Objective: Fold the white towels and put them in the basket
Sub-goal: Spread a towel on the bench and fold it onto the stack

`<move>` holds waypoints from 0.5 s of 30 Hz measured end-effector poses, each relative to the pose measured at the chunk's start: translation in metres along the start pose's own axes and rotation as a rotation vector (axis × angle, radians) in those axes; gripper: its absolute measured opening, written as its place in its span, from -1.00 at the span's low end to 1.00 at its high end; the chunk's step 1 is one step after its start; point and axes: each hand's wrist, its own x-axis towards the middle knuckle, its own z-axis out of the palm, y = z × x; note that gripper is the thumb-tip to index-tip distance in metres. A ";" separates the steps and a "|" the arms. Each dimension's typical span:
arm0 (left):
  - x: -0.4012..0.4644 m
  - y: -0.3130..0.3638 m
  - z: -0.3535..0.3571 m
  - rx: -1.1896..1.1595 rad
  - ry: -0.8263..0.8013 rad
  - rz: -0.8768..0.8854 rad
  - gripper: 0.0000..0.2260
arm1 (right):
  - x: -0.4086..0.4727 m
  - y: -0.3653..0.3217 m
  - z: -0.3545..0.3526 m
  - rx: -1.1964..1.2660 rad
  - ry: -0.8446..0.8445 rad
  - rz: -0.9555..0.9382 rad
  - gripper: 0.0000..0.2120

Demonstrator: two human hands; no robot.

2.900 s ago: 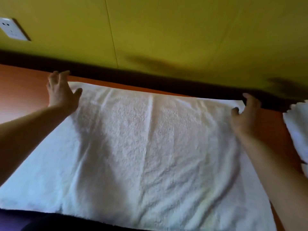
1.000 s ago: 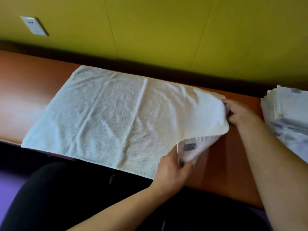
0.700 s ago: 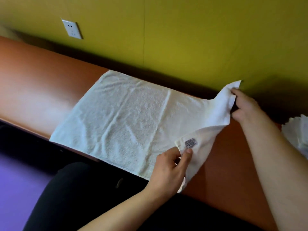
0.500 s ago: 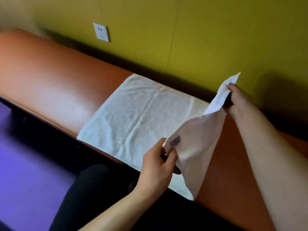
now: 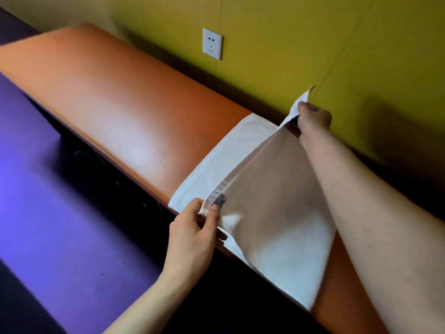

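Nearest the camera, the left hand [image 5: 195, 233] pinches the near corner of the white towel [image 5: 272, 213] between thumb and fingers, just by a small grey label [image 5: 219, 200] sewn at the hem. That half of the towel is lifted off the surface and carried over toward the left, stretched taut between the two hands, while a strip of the other half lies flat on the orange bench [image 5: 125, 112], its left edge exposed. By the look of it the first fold is under way but not yet laid down: the raised edge has to meet the flat left edge, then further folds and the move to the basket remain, and no basket shows in this view. The towel's near edge hangs slightly past the bench's front edge, with the purple floor [image 5: 48, 213] below, so the cloth could slip forward if released carelessly. To the left the bench top runs on bare and long, leaving open room for the fold to land. Farther back, the right hand [image 5: 313, 121] grips the far corner, fingers curled around it, held up close to the yellow wall [image 5: 313, 39], which limits reach behind; a white socket [image 5: 212, 43] sits on it.
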 end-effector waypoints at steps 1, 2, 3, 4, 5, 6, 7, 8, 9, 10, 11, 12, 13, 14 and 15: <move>0.006 -0.004 -0.007 0.023 0.022 -0.006 -0.72 | -0.002 0.004 0.013 -0.022 -0.009 0.002 -0.83; 0.012 -0.009 -0.013 0.047 0.043 -0.012 -0.74 | -0.002 0.008 0.026 -0.033 -0.022 -0.002 -0.84; 0.018 -0.014 -0.018 0.071 0.064 -0.014 -0.77 | -0.004 0.011 0.036 -0.038 -0.042 0.000 -0.88; 0.024 -0.019 -0.023 0.091 0.080 -0.013 -0.80 | -0.005 0.015 0.046 -0.032 -0.054 0.001 -0.92; 0.031 -0.025 -0.027 0.108 0.093 -0.012 -0.84 | -0.006 0.018 0.053 -0.031 -0.061 0.015 -0.91; 0.038 -0.033 -0.031 0.135 0.106 -0.010 -0.83 | -0.007 0.021 0.058 -0.027 -0.066 0.027 -0.88; 0.045 -0.041 -0.035 0.173 0.116 -0.007 -0.82 | -0.010 0.023 0.061 -0.023 -0.072 0.035 -0.86; 0.052 -0.051 -0.038 0.212 0.125 -0.012 -0.81 | -0.010 0.026 0.064 -0.020 -0.083 0.041 -0.83; 0.057 -0.059 -0.041 0.242 0.132 -0.023 -0.80 | -0.012 0.028 0.064 -0.011 -0.123 0.059 -0.81; 0.061 -0.067 -0.044 0.270 0.138 -0.035 -0.79 | -0.014 0.031 0.062 0.022 -0.186 0.083 -0.78; 0.063 -0.074 -0.046 0.303 0.143 -0.046 -0.78 | -0.019 0.033 0.058 0.080 -0.259 0.116 -0.76; 0.065 -0.078 -0.048 0.340 0.149 -0.056 -0.76 | -0.023 0.037 0.050 0.120 -0.309 0.137 -0.75; 0.066 -0.083 -0.049 0.372 0.154 -0.061 -0.75 | -0.031 0.042 0.038 0.117 -0.324 0.129 -0.74; 0.067 -0.086 -0.050 0.393 0.161 -0.063 -0.75 | -0.042 0.048 0.023 0.066 -0.314 0.098 -0.70; 0.068 -0.088 -0.050 0.409 0.171 -0.058 -0.75 | -0.054 0.056 0.003 -0.028 -0.293 0.047 -0.69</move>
